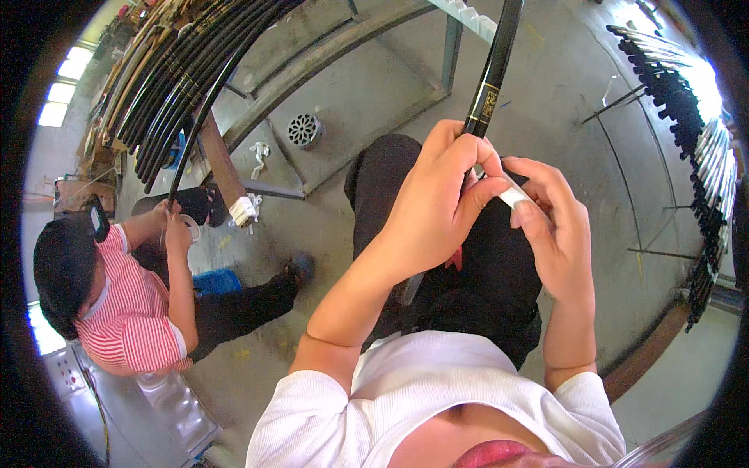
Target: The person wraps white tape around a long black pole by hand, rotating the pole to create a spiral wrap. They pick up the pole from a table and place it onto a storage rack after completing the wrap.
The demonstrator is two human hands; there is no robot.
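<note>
My left hand (445, 183) is closed around the lower end of a glossy black rod (499, 58) with thin gold bands and a gold marking. The rod slants up and away over my lap. A narrow white strip (511, 195) runs from beside my left thumb to my right hand (558, 218). The thumb and fingers of my right hand are closed on the strip, close to the left hand. My fingers hide the end of the rod, so whether the strip is stuck to it I cannot tell.
At the left, a person in a red-striped shirt (129, 324) holds a black rod. Several black rods (183, 78) lean on a rack at the upper left. More black and silver rods (694, 140) line the far right. A round grate (304, 130) lies ahead, near a metal frame (328, 58).
</note>
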